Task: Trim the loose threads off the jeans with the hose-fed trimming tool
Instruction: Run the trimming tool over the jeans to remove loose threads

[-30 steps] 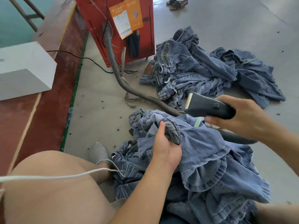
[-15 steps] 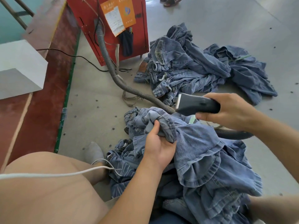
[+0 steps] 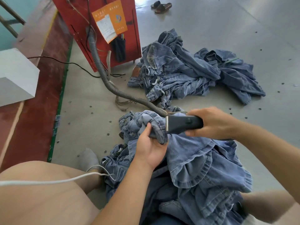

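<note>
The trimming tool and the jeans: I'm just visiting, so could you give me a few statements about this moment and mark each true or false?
1. The right hand holds the trimming tool. True.
2. The left hand lies flat on the floor. False: it grips a fold of the jeans.
3. The hose runs to a red machine. True.
4. The tool's head points away from the gripped fold. False: it meets that fold.

You'll see a red cabinet (image 3: 99, 30) at the top; sandals (image 3: 161, 5) lie well to its right, a black cable (image 3: 65, 63) runs left of it toward a white box (image 3: 16, 75).
</note>
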The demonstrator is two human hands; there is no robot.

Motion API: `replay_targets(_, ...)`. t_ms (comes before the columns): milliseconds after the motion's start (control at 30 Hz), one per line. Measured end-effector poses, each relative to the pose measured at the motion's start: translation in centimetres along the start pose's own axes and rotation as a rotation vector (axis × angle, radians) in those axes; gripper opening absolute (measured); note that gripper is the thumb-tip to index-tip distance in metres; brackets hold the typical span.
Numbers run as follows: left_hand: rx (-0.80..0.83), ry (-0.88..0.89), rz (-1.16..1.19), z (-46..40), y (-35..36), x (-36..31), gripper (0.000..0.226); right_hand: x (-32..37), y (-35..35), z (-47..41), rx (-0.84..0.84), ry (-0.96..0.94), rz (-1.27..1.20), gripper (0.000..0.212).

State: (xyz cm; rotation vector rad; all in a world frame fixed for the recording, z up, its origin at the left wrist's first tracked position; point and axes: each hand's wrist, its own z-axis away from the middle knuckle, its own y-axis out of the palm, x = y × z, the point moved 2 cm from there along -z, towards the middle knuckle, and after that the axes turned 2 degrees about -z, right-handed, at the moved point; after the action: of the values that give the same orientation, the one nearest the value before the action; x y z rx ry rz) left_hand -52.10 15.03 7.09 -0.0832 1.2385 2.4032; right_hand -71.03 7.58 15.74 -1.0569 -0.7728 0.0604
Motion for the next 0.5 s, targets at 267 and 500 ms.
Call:
replay_targets(267, -0.032, 0.155, -0.583, 1.1, 0.3, 1.9, 0.035, 0.1, -1.3, -0.5, -0.372, 0.078, -0.099, 0.034)
replay_targets(500, -0.269, 0.729, -1.123, 1.6, 0.2, 0.4, 0.012, -1.2, -1.7, 0.5, -0.251, 0.118, -0.142, 0.022)
